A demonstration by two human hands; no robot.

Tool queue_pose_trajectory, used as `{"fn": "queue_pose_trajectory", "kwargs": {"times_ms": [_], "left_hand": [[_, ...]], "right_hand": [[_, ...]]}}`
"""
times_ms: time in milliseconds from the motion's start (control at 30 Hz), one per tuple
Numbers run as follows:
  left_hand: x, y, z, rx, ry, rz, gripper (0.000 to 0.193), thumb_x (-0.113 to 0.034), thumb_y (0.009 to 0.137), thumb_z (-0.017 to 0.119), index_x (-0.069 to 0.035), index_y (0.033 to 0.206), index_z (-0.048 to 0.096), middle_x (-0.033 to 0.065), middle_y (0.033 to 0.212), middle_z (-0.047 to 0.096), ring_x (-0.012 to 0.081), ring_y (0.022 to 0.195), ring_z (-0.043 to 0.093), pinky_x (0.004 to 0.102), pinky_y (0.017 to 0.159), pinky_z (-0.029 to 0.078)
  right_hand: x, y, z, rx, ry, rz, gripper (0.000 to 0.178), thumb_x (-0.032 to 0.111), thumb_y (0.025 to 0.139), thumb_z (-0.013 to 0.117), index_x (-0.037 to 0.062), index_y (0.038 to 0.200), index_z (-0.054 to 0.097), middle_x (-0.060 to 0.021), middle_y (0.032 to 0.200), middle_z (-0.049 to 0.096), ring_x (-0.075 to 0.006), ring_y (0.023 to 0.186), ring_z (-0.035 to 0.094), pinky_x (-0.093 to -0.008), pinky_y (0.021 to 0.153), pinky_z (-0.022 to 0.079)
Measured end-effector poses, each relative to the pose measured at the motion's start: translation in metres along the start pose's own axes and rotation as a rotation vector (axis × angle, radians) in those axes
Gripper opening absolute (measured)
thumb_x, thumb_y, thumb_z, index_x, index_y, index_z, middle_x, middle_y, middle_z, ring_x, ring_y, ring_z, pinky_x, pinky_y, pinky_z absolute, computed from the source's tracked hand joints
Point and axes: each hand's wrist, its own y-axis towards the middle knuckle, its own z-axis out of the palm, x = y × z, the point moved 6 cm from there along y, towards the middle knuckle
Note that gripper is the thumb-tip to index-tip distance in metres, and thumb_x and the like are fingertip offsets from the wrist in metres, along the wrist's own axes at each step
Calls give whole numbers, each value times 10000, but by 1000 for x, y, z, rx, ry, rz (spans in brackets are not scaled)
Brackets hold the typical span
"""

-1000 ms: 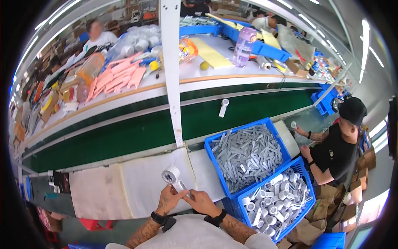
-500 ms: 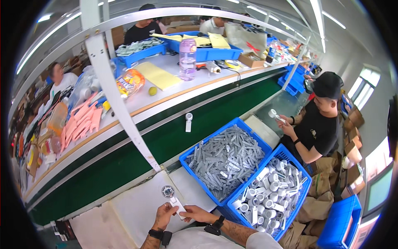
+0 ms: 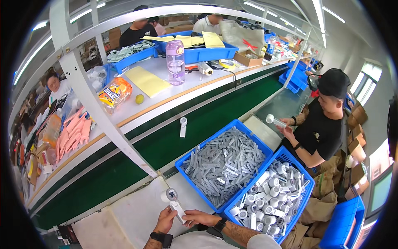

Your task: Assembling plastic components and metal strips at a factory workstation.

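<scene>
A white handheld fan (image 3: 178,212) with a round grilled head is in front of me, its head pointing up and away. My left hand (image 3: 166,221) is closed round the left side of its handle. My right hand (image 3: 200,218) pinches the lower part of the handle from the right. Fingers cover part of the handle. To the right, a blue bin (image 3: 182,168) is heaped with thin grey strip-shaped parts (image 3: 226,162). Against it stands a blue basket (image 3: 307,182) full of white fan pieces (image 3: 265,201).
Beyond the pale work ledge (image 3: 137,205) runs a green conveyor belt (image 3: 166,145) carrying another white fan (image 3: 183,127). A slanting metal post (image 3: 103,116) rises at the left. At the right a co-worker (image 3: 325,112) in a black cap holds a white fan (image 3: 275,120).
The fan in my hands has turned, so its head shows more of its white side. The co-worker's fan has tilted flatter. My view has shifted slightly.
</scene>
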Motion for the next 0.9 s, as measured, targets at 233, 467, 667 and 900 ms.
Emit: {"fn": "queue_pose_trajectory", "kwargs": {"times_ms": [233, 467, 667, 900], "left_hand": [[-8, -6, 6, -39, 62, -60, 376, -110, 1001, 599, 60, 1334, 563, 85, 1239, 650, 169, 1161, 588, 328, 1065, 410], [-12, 0, 6, -218, 406, 11, 305, -155, 996, 644, 23, 1243, 619, 41, 1128, 676, 133, 1017, 622, 303, 947, 478], [-7, 8, 4, -261, 266, -11, 252, -166, 994, 660, -9, 1191, 646, 22, 1083, 677, 120, 988, 621, 303, 922, 485], [5, 7, -17, -247, 374, -25, 272, -271, 1039, 602, -13, 1096, 666, 46, 992, 692, 116, 892, 637, 289, 799, 529]], "right_hand": [[4, 3, 7, 24, -131, -44, 395, 436, 1017, 631, 52, 1110, 633, -20, 987, 647, -93, 902, 614, -255, 815, 511], [3, 16, -7, -98, -486, -118, 390, 413, 1022, 638, 23, 1029, 642, -18, 870, 633, -108, 796, 583, -274, 722, 478], [-10, 24, -21, -133, -376, -151, 398, 406, 1015, 644, 30, 893, 601, -27, 775, 618, -112, 710, 566, -274, 653, 482], [-13, 22, -24, -106, -213, -126, 410, 436, 1040, 590, 37, 963, 644, -12, 809, 616, -117, 784, 597, -267, 738, 492]]}}
